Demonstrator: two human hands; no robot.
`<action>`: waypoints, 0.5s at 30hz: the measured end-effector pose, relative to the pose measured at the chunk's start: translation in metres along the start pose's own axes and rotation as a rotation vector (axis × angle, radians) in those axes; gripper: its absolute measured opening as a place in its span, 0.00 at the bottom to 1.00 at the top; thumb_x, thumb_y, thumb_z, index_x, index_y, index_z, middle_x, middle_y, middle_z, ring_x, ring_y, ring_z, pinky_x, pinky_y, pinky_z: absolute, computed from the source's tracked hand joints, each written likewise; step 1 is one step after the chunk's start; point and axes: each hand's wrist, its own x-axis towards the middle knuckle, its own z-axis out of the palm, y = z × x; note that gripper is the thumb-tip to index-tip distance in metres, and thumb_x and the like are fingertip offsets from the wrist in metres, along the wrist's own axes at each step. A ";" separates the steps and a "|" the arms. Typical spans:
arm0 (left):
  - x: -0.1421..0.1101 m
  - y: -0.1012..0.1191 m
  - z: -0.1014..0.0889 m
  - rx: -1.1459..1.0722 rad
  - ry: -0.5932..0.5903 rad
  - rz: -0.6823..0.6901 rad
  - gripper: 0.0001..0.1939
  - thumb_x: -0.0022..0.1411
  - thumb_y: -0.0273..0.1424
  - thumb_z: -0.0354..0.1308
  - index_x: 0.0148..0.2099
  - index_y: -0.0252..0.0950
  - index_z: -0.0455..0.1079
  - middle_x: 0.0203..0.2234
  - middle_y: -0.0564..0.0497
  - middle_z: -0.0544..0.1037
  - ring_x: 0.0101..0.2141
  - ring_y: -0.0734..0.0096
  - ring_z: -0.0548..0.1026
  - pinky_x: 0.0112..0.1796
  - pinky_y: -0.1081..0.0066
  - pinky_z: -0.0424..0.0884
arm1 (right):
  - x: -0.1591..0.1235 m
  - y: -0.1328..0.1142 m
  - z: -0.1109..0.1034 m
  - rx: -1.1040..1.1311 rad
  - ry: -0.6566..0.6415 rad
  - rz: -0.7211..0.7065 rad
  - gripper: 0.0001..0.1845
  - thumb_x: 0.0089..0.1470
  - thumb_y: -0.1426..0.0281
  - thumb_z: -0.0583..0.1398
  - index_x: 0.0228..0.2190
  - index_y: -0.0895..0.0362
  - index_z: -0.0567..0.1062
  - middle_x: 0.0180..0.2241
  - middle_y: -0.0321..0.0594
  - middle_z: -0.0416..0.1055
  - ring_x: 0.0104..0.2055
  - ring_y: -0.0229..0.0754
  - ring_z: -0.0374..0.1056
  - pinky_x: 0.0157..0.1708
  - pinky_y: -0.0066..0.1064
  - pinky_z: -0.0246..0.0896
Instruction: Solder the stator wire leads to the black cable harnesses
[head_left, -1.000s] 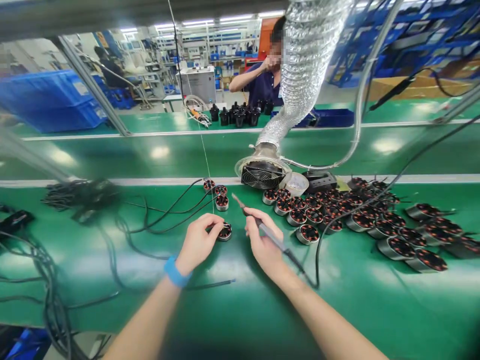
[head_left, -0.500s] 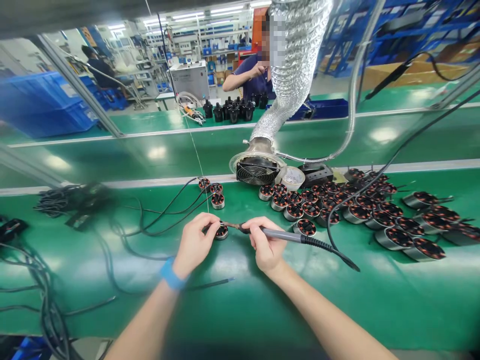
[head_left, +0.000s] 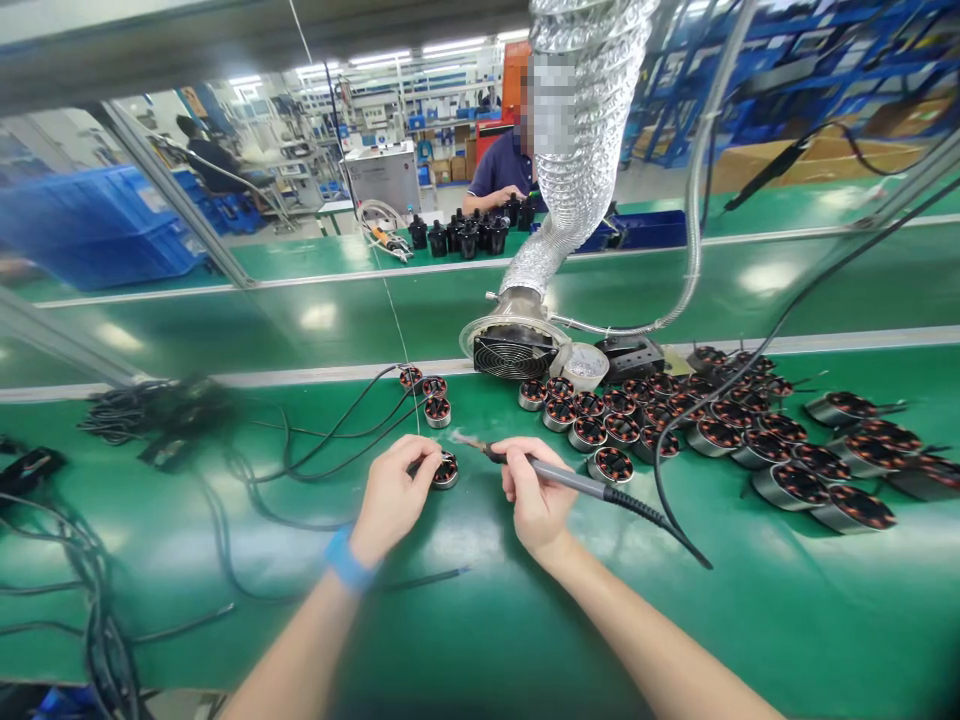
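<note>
My left hand (head_left: 397, 490), with a blue band at the wrist, is closed in a pinch beside a small round motor stator (head_left: 445, 472). A thin solder wire (head_left: 391, 305) hangs from above and runs down into these fingers; a dark bit, partly hidden, also shows between them. My right hand (head_left: 538, 495) is wrapped round a grey soldering iron (head_left: 559, 474). Its tip points left, just above and to the right of the stator, apart from it, with a wisp of smoke there. The stator has a metal rim and copper coils.
Many similar stators (head_left: 716, 433) stand at the right, and a few (head_left: 437, 410) stand behind my left hand. A fume extractor (head_left: 514, 352) with a foil duct and a white cup (head_left: 585, 366) are at the back. Black cables (head_left: 97, 600) lie left. A co-worker (head_left: 499, 170) sits opposite.
The soldering iron's tip has lifted off the stator, up and slightly right, and smoke now shows at it. My left hand stays by the stator. The co-worker's hand has lowered.
</note>
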 end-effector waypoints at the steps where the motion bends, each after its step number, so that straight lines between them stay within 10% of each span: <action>1: 0.000 0.000 0.000 0.003 0.000 0.000 0.09 0.66 0.31 0.54 0.34 0.37 0.73 0.35 0.49 0.78 0.38 0.67 0.75 0.41 0.69 0.68 | 0.000 -0.001 0.001 -0.028 -0.003 -0.001 0.12 0.63 0.65 0.56 0.34 0.56 0.77 0.18 0.30 0.64 0.19 0.35 0.61 0.23 0.28 0.60; 15: 0.000 0.005 -0.001 0.029 -0.008 0.003 0.10 0.66 0.30 0.53 0.34 0.36 0.73 0.35 0.49 0.77 0.37 0.68 0.74 0.39 0.71 0.68 | -0.011 0.014 0.023 -0.241 -0.305 -0.056 0.33 0.47 0.79 0.60 0.56 0.51 0.64 0.50 0.42 0.62 0.47 0.41 0.70 0.51 0.36 0.68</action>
